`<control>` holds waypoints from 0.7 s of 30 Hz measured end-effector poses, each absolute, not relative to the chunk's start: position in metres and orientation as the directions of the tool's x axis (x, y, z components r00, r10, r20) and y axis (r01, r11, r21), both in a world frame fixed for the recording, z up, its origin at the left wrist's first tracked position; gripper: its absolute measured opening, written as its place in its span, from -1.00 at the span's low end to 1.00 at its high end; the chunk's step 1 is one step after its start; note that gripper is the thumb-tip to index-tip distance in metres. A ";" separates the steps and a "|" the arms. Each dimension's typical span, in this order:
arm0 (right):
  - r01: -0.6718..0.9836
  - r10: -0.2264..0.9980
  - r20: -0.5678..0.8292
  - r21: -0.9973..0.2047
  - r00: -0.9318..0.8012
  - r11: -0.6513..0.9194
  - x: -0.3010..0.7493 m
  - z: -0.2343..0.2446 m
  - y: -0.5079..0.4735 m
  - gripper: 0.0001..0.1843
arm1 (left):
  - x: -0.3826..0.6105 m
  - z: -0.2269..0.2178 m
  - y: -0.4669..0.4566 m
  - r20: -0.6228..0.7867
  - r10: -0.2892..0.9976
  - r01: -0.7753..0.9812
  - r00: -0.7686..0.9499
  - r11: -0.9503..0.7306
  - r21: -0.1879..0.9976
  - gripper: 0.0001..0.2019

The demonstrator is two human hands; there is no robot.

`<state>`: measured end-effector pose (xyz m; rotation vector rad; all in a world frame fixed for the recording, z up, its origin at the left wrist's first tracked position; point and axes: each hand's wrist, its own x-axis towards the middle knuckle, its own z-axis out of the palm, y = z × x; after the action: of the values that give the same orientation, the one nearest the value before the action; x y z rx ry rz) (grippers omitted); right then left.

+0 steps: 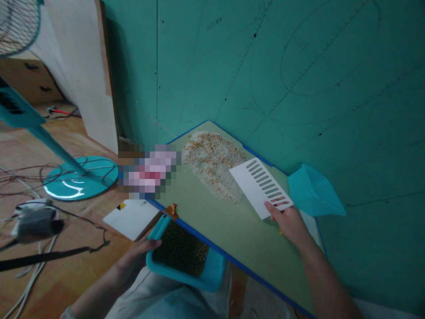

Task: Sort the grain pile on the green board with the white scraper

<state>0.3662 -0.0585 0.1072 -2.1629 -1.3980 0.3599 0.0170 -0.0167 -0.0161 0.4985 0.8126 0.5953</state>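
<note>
Steadying the turquoise tub at its left end, your left hand hooks its thumb over the rim; the fingers are hidden, so you cannot tell how firmly they wrap. The tub sits over your lap, partly beneath the near edge of the table. Its walls look like stiffish plastic, and the dark green beans inside should add weight that shifts when tilted. Held at one end, the other may dip; a palm under the base would serve better.

Farther out, over the table, your right hand grasps the slotted white sheet at its near right end, thumb on the upper face. It looks light, thin and fairly stiff; take it by the solid border, since the narrow bars between slots could bend. Its far left end lies right beside the mixed pile of pale grains and tan beans, which will probably run loose and roll, so cup it rather than pinch. Near the table's right back edge, the turquoise bag-like piece looks soft and very light; pinching a fold should do.
</note>
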 end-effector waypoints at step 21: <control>0.569 0.721 0.130 -0.713 0.681 -0.409 0.456 0.088 -0.020 -0.66 | 0.020 -0.007 -0.018 -0.539 0.658 -0.286 0.526 0.733 0.617 -0.28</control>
<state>0.4559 -0.0203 0.0879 -2.1270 -0.9877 0.2535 0.0200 -0.0183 -0.0068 0.4943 0.8407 0.5921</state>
